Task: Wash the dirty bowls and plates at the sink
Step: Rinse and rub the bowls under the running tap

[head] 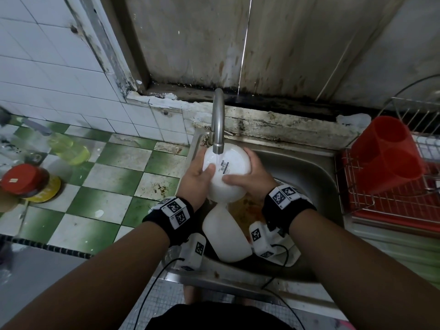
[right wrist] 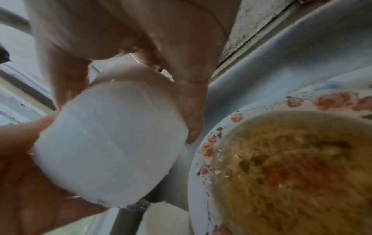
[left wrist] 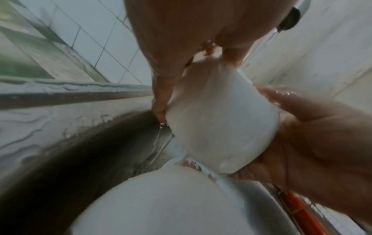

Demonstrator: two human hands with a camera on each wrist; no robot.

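A round white ceramic bowl (head: 226, 172), base up, is gripped by left hand (head: 196, 176) and right hand (head: 250, 179) beneath the steel tap (head: 217, 129); it should be turned slowly so its whole outside is rinsed.

The small barcode label (head: 224, 167) on the upturned white round bowl (head: 226, 172) is too small to read. That bowl hides the fingers of the left hand (head: 196, 176) and the right hand (head: 250, 178) behind its far side. The flower-rimmed, food-smeared plate (head: 247, 209) in the steel sink (head: 309, 167) lies mostly under the wrists and a second white bowl (head: 225, 236). On the far left of the surface, the yellow-green bottle (head: 69, 148) is blurred. The red plastic holder (head: 385, 153) and wire rack (head: 409, 110) run off the right edge.
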